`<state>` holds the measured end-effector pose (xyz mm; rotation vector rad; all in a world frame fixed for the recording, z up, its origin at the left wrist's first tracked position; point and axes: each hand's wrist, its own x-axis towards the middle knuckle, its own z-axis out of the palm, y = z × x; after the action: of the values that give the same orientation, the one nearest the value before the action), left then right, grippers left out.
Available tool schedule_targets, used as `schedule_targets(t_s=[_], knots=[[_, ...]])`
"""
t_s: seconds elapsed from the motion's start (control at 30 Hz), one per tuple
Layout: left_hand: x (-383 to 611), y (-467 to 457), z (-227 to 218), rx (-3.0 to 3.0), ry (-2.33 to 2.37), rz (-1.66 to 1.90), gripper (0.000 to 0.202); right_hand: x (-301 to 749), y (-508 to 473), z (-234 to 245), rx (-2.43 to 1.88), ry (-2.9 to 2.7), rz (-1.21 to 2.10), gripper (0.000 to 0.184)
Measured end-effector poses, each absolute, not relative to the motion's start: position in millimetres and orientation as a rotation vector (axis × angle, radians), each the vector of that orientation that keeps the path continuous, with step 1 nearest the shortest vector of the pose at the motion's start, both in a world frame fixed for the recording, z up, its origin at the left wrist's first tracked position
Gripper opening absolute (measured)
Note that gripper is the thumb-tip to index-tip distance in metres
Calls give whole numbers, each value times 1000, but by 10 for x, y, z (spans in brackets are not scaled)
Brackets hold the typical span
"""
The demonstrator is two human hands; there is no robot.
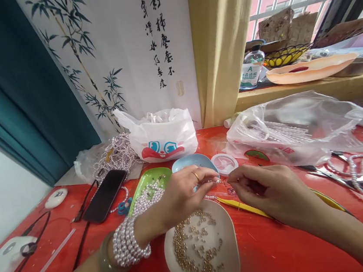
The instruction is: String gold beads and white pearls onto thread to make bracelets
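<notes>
So the left hand (185, 189) has a little pearl strand (218, 181) pinched near the pale dish (229, 252), right hand (269, 185) fingertips together too (can't tell on what), and I'd guess the dish sits close to keep loose gold beads (181, 245) handy.

L hand (186, 188) pinches pearl bead (218, 181) nr R hand (266, 189).

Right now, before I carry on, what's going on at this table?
At a red table, a person's left grip pinches small pearly beads. The right grip is pinched close by; anything in it is too fine to make out. Pearly strands circle the left wrist. Loose gold beads lie in the cream dish nearest the person.
</notes>
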<state>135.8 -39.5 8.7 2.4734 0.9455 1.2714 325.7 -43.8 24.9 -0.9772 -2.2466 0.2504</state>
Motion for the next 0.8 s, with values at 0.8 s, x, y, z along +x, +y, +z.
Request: schedule_targets(t_s=[0.8], knots=[[1359,-399,78,2493,1038,1237,15,3240,-464,294,-1029,-2263,282,14]])
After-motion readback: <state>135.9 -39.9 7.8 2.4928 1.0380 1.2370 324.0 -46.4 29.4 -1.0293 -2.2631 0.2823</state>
